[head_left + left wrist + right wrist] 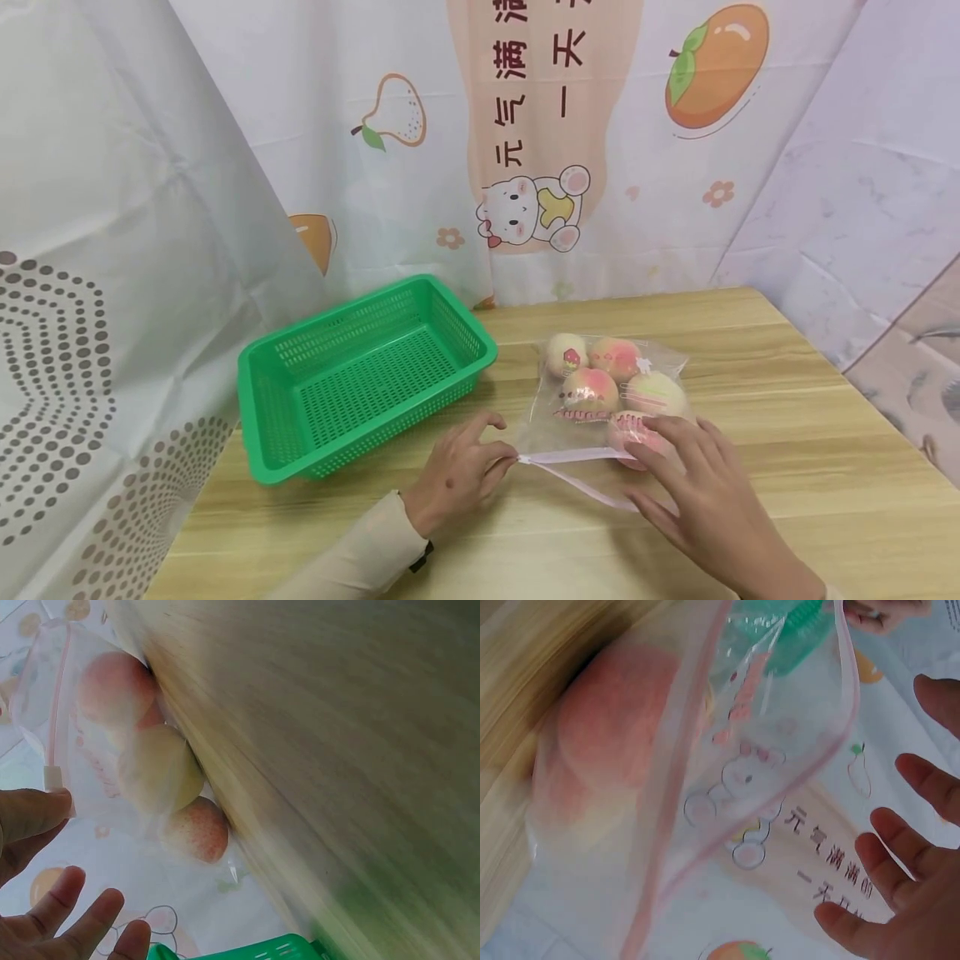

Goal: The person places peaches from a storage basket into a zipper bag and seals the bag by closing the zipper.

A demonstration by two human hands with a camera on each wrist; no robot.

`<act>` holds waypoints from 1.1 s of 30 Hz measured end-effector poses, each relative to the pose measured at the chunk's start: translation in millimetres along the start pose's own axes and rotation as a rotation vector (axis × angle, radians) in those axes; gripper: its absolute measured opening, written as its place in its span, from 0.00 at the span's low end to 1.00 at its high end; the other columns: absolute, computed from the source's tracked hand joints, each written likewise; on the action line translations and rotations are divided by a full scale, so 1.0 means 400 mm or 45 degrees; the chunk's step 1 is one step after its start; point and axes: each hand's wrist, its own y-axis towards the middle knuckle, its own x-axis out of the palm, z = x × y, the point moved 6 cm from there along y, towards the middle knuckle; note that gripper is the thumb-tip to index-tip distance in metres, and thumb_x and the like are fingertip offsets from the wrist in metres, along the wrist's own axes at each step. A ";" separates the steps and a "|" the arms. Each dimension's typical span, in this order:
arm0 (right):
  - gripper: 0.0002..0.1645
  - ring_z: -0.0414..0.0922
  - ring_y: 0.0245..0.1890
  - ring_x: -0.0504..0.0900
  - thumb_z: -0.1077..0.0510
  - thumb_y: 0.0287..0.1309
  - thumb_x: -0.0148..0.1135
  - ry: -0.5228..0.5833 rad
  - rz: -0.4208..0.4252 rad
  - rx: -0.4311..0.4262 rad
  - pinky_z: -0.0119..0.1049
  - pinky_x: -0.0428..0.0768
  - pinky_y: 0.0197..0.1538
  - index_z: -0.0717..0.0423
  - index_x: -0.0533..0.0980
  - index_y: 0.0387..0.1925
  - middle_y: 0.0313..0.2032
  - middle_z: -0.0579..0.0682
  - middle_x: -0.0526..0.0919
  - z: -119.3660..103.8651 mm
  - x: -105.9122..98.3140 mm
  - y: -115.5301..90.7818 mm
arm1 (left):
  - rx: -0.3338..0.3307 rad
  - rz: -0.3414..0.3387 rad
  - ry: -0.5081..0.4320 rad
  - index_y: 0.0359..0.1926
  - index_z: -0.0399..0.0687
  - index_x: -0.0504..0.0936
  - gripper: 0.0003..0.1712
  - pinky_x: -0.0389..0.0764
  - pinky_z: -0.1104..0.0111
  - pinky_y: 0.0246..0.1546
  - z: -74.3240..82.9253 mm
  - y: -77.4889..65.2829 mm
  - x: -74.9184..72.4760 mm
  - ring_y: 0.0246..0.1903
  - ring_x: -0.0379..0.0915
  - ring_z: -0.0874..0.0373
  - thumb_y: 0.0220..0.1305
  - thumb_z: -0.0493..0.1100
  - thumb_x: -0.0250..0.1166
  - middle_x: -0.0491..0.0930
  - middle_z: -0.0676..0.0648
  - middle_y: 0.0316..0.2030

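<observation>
A clear plastic zipper bag (551,421) with a pink-edged mouth lies on the table, holding several peaches (590,390). Its mouth gapes toward the person. With thumb and forefinger, my left hand (461,468) pinches the bag's left corner at the white slider (52,778); the other fingers are spread away from it. My right hand (708,500) is beside the right part of the mouth, fingers extended and apart. In the right wrist view, a gap shows between the right fingertips (885,825) and the bag's pink rim.
A green perforated plastic basket (367,392) stands on the left of the wooden table (817,467), with nothing seen inside it. Printed cloth (405,192) hangs behind the table and along both sides.
</observation>
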 end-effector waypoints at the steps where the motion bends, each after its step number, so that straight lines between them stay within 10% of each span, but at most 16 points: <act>1: 0.30 0.62 0.50 0.74 0.37 0.74 0.46 0.005 0.002 -0.011 0.43 0.47 0.74 0.57 0.81 0.44 0.49 0.62 0.78 -0.006 0.009 0.006 | -0.007 0.000 -0.001 0.32 0.51 0.91 0.02 0.82 0.65 0.36 -0.001 0.000 0.000 0.38 0.80 0.57 0.57 0.41 0.76 0.78 0.48 0.46; 33: 0.32 0.60 0.55 0.75 0.50 0.79 0.33 -0.187 -0.111 -0.068 0.63 0.69 0.61 0.54 0.80 0.27 0.47 0.58 0.78 -0.121 0.248 0.074 | 0.048 0.142 -0.038 0.32 0.51 0.91 0.06 0.82 0.64 0.36 0.000 -0.001 -0.002 0.37 0.80 0.56 0.50 0.39 0.79 0.78 0.48 0.45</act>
